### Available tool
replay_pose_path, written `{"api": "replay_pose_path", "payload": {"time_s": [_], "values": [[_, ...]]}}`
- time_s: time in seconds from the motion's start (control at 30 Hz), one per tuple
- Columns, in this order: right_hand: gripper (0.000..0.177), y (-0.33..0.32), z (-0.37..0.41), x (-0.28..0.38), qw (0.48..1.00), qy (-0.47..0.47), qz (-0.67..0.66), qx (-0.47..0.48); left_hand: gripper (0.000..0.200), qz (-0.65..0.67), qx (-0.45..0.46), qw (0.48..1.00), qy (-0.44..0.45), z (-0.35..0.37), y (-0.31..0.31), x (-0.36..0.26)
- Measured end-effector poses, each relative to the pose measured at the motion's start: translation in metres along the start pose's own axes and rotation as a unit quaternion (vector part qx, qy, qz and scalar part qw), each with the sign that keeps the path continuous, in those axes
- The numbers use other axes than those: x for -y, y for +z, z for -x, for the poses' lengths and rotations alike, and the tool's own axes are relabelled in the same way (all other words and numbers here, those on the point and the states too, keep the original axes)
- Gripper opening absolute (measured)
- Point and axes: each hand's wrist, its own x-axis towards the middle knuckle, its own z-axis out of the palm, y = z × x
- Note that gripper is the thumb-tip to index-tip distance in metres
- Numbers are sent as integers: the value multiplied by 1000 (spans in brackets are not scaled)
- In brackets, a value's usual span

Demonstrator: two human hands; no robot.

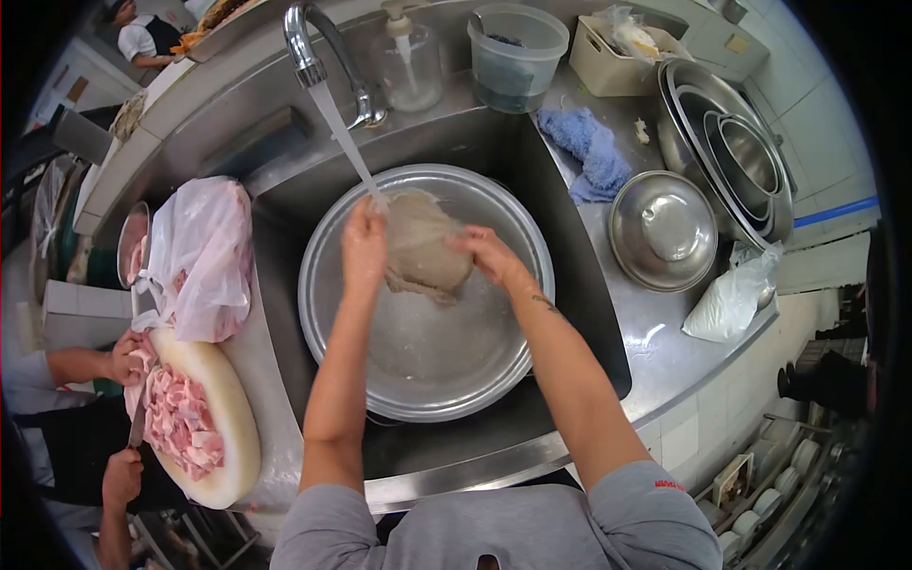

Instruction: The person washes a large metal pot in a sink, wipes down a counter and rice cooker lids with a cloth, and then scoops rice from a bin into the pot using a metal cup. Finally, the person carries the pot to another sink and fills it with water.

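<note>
A greyish-beige cloth-like piece (pixel 423 244) hangs over a large metal basin (pixel 332 356) that stands in the sink (pixel 494 432). My left hand (pixel 366 237) grips its upper left edge, right under the stream of water (pixel 347 142). On the opposite side my right hand (pixel 486 255) pinches its right edge. The water runs from the curved faucet (pixel 304 59) onto the piece and my left hand. Both hands are above the basin, slightly blurred. What the piece is made of cannot be made out.
At left, a co-worker's hands (pixel 123 475) cut pink meat (pixel 180 423) on a round board (pixel 242 442), beside a plastic bag (pixel 204 256). At right are a blue cloth (pixel 589 157), metal bowls (pixel 663 231) and a white bag (pixel 730 302). Behind stand a soap bottle (pixel 410 71) and a plastic tub (pixel 518 66).
</note>
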Motion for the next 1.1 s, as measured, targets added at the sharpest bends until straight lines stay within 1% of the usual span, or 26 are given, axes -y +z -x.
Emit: {"api": "replay_pose_path", "payload": {"time_s": [0.03, 0.07, 0.1, 0.13, 0.17, 0.2, 0.23, 0.3, 0.33, 0.37, 0.4, 0.43, 0.5, 0.53, 0.6, 0.7, 0.73, 0.77, 0.8, 0.83, 0.87, 0.9, 0.97, 1.0, 1.03, 1.1], "values": [[62, 18, 5, 1, 979, 0, -203, 1, 20, -74, 23, 996, 40, 21, 18, 16], [57, 32, 5, 2, 919, -4, -395, 3, 20, -147, 44, 985, 84, 40, 37, 33], [61, 37, -6, -24, 969, -98, -212, -74, 21, -190, 55, 979, 54, 42, 39, 46], [65, 35, -31, -70, 971, -186, -20, -147, 21, -234, 68, 970, 24, 43, 41, 55], [59, 28, -58, -97, 974, -113, -190, -49, 22, -279, 83, 957, -10, 48, 42, 65], [52, 21, -85, -123, 937, -12, -348, 17, 23, -323, 97, 940, -42, 51, 43, 77], [51, 22, -72, -102, 967, 4, -252, -34, 24, -365, 109, 922, -70, 48, 46, 94], [51, 31, -16, -40, 989, 43, -48, -134, 26, -380, 9, 923, -57, 27, 8, 185], [49, 16, -27, -62, 977, 15, 141, -162, 26, -446, -12, 894, -37, 32, 10, 192], [47, -2, -48, -105, 929, -10, 323, -183, 26, -510, -31, 859, -19, 43, 11, 197], [46, -10, -58, -132, 846, -36, 494, -195, 26, -571, -51, 819, 0, 53, 12, 200], [42, -3, -52, -128, 844, -1, 497, -201, 28, -567, 11, 822, 58, 57, 21, 200], [36, 15, -39, -117, 838, 67, 498, -213, 32, -546, 137, 808, 172, 65, 40, 199], [36, 21, -35, -104, 850, 41, 484, -203, 33, -504, 199, 836, 81, 47, 39, 191], [39, 27, -32, -64, 870, -13, 457, -184, 38, -396, 312, 858, -102, -10, 32, 152], [35, 47, -25, -16, 866, -76, 460, -178, 45, -337, 375, 860, -76, -21, 0, 89], [35, 50, -17, -3, 919, -81, 344, -172, 44, -309, 348, 884, -32, -13, -2, 99], [35, 51, -8, 9, 958, -84, 221, -162, 43, -281, 321, 904, 11, 5, -5, 118], [35, 51, -3, 14, 981, -84, 92, -149, 43, -242, 286, 927, 16, 11, -4, 117], [33, 47, 1, 14, 985, -117, -66, -105, 44, -202, 250, 947, 23, 19, -3, 104], [32, 39, 3, 12, 962, -147, -222, -59, 46, -150, 207, 967, -6, 24, 8, 91], [33, 35, 2, 10, 912, -173, -373, -12, 48, -96, 162, 981, -35, 27, 17, 77], [35, 35, -14, -6, 943, -115, -272, -156, 53, -75, 86, 993, -6, 24, 26, 77], [36, 44, -15, -4, 946, -83, -218, -226, 55, -65, 47, 997, 7, 24, 29, 75], [38, 50, -16, 1, 934, -75, -305, -172, 56, -43, 56, 997, 14, 26, 30, 72], [41, 64, -18, 11, 881, -56, -467, -60, 57, 2, 74, 997, 24, 36, 30, 66]]}}
